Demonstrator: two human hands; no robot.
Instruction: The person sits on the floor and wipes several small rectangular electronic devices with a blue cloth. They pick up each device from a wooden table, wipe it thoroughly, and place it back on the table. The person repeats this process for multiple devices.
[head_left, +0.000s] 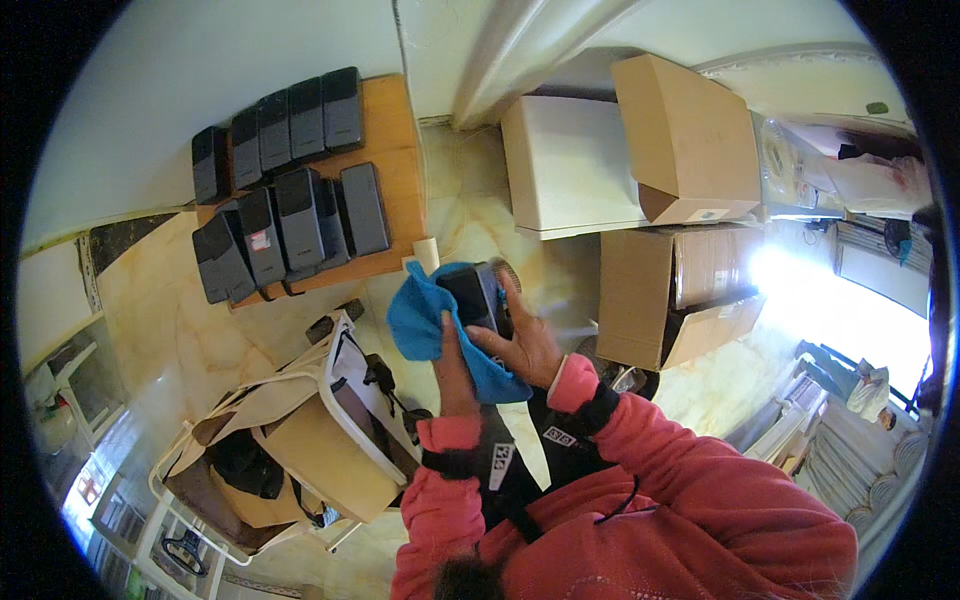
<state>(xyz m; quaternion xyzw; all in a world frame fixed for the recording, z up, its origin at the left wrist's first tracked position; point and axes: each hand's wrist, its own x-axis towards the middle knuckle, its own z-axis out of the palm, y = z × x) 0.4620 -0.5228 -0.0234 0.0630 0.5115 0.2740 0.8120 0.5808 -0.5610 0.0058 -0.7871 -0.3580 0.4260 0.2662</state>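
In front of my body I hold a dark grey, box-shaped device point(472, 298) with a glossy black part. A blue cloth point(420, 318) wraps its left and near sides. My left hand point(455, 375) is closed on the cloth, its fingertips partly hidden by the folds. My right hand point(528, 345) grips the device from the right, with the thumb across it and the index finger stretched along its edge. What kind of device it is I cannot make out. Similar dark devices point(297, 222) stand in two rows on a wooden table point(385, 115) at the far left.
Open cardboard boxes point(635, 300) stand at the right, with another carton point(695, 130) on a white cabinet point(575, 160) behind. A white-framed chair point(335, 375) at the near left bears cardboard and a black item point(245, 463). Stacked pale goods point(860, 470) lie far right.
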